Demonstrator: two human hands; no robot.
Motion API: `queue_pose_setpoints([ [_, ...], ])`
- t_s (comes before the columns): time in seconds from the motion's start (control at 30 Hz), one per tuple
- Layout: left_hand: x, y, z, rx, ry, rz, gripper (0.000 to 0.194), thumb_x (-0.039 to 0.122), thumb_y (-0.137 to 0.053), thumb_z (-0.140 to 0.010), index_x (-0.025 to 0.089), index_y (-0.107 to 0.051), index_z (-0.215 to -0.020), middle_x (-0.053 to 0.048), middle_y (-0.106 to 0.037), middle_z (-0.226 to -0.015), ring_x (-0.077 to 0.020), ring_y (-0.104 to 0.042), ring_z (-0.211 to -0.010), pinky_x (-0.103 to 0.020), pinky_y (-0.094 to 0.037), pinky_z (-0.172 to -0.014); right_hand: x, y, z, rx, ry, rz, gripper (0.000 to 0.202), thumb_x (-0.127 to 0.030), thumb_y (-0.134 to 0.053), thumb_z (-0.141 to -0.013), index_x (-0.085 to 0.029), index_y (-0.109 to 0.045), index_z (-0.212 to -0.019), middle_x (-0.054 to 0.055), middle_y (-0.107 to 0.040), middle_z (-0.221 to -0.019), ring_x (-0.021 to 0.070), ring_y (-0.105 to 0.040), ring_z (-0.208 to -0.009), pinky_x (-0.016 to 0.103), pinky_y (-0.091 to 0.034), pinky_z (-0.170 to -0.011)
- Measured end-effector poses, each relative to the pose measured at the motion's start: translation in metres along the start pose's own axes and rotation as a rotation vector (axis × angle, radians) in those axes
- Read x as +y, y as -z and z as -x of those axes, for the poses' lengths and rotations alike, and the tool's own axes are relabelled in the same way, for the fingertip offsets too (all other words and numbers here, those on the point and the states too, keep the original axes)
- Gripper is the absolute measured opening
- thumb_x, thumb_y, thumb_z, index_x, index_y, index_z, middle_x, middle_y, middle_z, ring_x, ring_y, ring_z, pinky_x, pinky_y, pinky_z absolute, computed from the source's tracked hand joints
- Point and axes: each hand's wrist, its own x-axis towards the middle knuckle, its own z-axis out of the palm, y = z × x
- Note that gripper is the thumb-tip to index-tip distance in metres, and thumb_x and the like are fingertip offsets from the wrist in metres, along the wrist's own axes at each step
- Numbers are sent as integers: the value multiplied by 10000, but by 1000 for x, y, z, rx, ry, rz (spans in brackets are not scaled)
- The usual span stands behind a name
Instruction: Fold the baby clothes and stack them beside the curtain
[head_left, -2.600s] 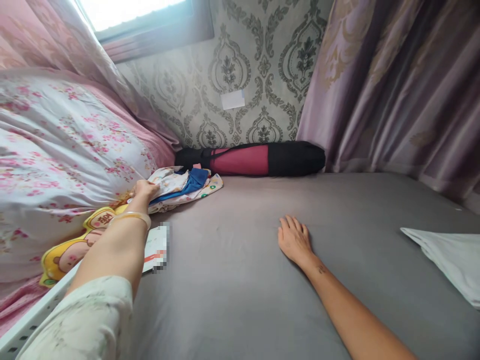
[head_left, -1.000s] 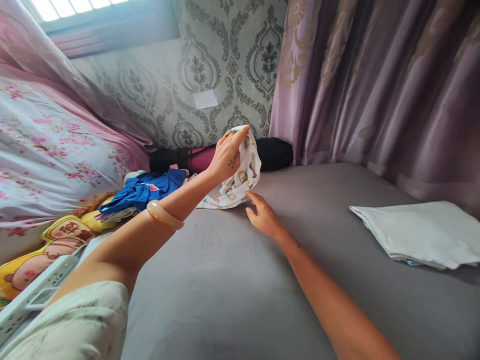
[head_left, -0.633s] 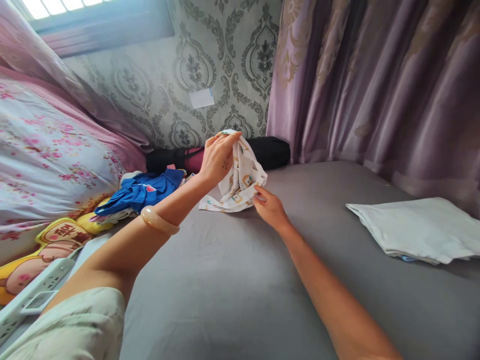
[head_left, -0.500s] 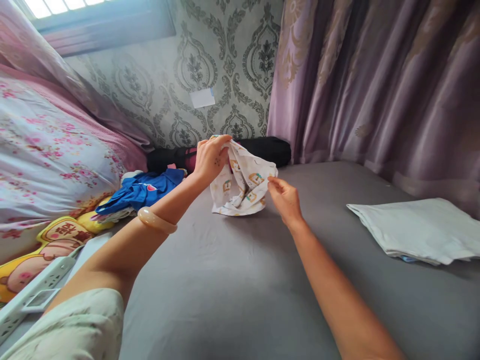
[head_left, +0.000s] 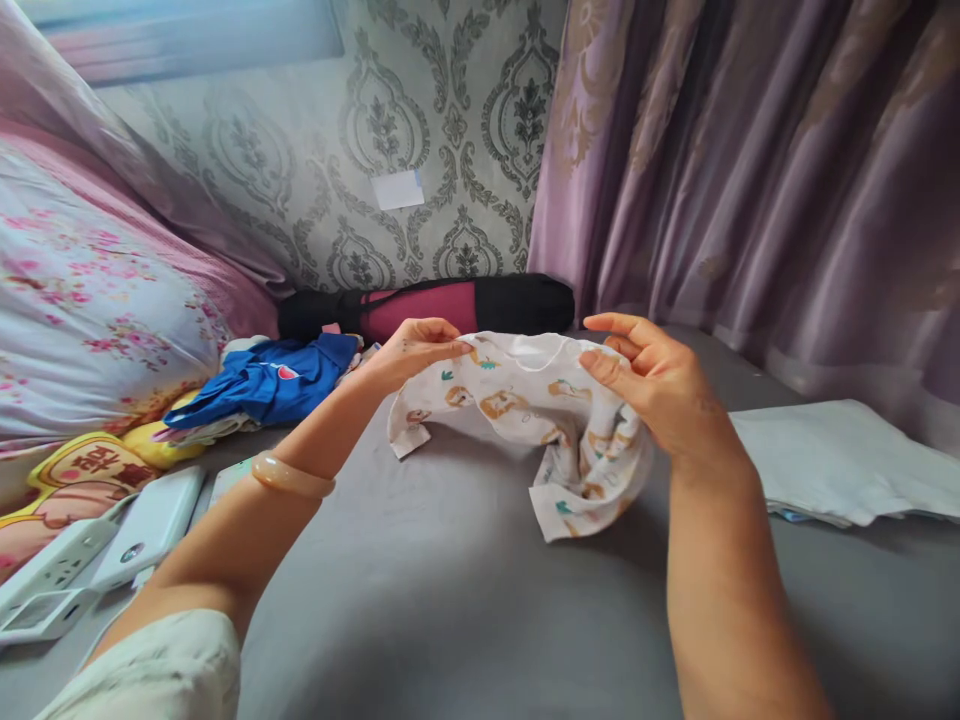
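Note:
A small white garment [head_left: 510,395] with an orange and green animal print is held up between both hands, its neckline at the top. My left hand [head_left: 424,348] pinches its left shoulder edge. My right hand [head_left: 645,375] grips the right shoulder with the thumb in front, the index finger stretched out above. One sleeve droops at the left; the lower right part hangs bunched near the grey sheet [head_left: 420,600].
Folded white cloths [head_left: 847,455] lie at the right. At the left are a blue garment [head_left: 277,380], a yellow cushion [head_left: 82,480], a power strip [head_left: 60,565] and a white power bank [head_left: 154,525]. A black and pink rolled bag [head_left: 427,308] lies along the wall.
The garment has come lower and spread wider, its neckline now showing. My right hand has moved right and up to the other shoulder; my left hand is slightly lower.

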Motion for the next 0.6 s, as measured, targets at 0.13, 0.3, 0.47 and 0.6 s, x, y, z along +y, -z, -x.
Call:
queue_pose_setpoints([
  [0.13,-9,-3,6,22,6,-1,320,433,-812,-633,160,-678,-734,-16,-660,-740,-117,-593,-662,-226,-449,-579,4,7,-1,-14,-17,260,414,-430,-725,-750,-223,-678,-1105,43,-714,-940,197,-659,-795,320,-524,-710],
  [0.3,-25,-12,10,-2,115,48,407,532,-756,-669,157,-712,-822,-35,-680,-744,-127,-583,-622,-230,-431,-532,22,4,-7,-17,25,513,310,-391,-676,-775,-233,-720,-1038,56,-732,-992,247,-668,-904,382,-502,-845],
  [0.47,-27,-25,18,69,131,150,433,565,-729,-680,174,-708,-863,-24,-692,-761,-134,-602,-629,-240,-460,-563,31,2,-7,-32,60,642,277,-363,-649,-797,-234,-727,-1030,74,-733,-1017,267,-659,-972,380,-476,-879],
  [0.6,-20,-25,25,149,121,131,445,573,-720,-680,166,-700,-859,-17,-684,-737,-125,-584,-595,-225,-446,-530,31,-1,-8,-62,39,690,249,-367,-634,-809,-233,-731,-994,70,-737,-985,253,-662,-931,355,-474,-836],
])
